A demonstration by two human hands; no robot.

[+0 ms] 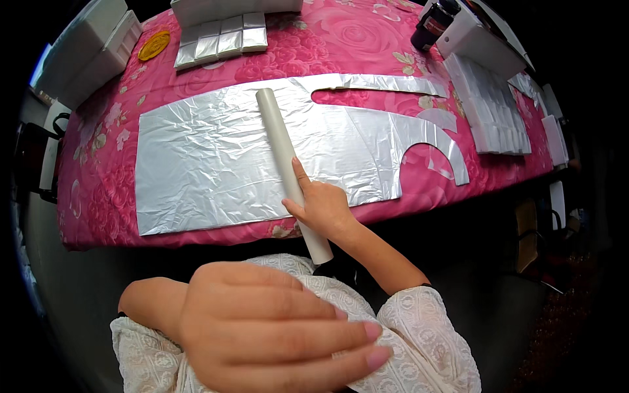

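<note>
A silvery plastic apron [196, 164] lies spread and wrinkled across the table, with a long strap at its far side and a curved cut-out at its right end. An off-white tube [278, 134] slants over it, its near end jutting past the table's front edge. My right hand [324, 206] grips this tube near the edge, thumb across it and index finger stretched along its side. Close to the camera, my left hand [268, 321] is raised in front of my body, fingers extended with nothing visible in them; its palm is hidden.
A pink floral cloth [347, 33] covers the table. Folded silvery packets [219, 42] lie at the back, near a yellow roll [154, 46]. White foam boxes [98, 56] stand at left. A dark bottle [435, 25] and a stack of clear-wrapped packets [488, 108] are at right.
</note>
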